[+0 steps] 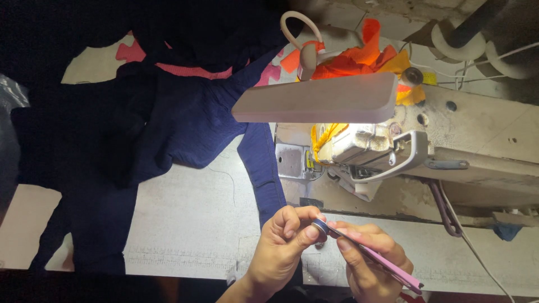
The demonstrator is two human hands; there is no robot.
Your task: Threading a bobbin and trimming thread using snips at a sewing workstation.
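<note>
Your left hand (283, 241) pinches a small round bobbin (320, 226) between thumb and fingertips, turned so its dark blue rim faces you, while your right hand (368, 261) closes around a pair of pink tweezers (373, 255) whose tips meet the bobbin's edge — a grip that seems meant to let you pick at something fine on it, though any thread end is too small to see. You hold both up close in front of you, just below the sewing machine (393, 146), where the lamp (317, 98) mounted above the needle area throws its strongest light; everything farther left falls into shadow. The navy knitted garment (185, 126) lies pushed aside on the pale worktable (191, 224), one strap-like strip trailing down towards your left hand, apart from the machine's presser area, so it does not look fed under the needle. Behind the lamp, orange and yellow fabric scraps (365, 53) are bundled on top of the machine head. Pink fabric (193, 71) shows under the dark cloth at the far edge. A cable (471, 247) runs down over the table at the right, well clear of your hands.
</note>
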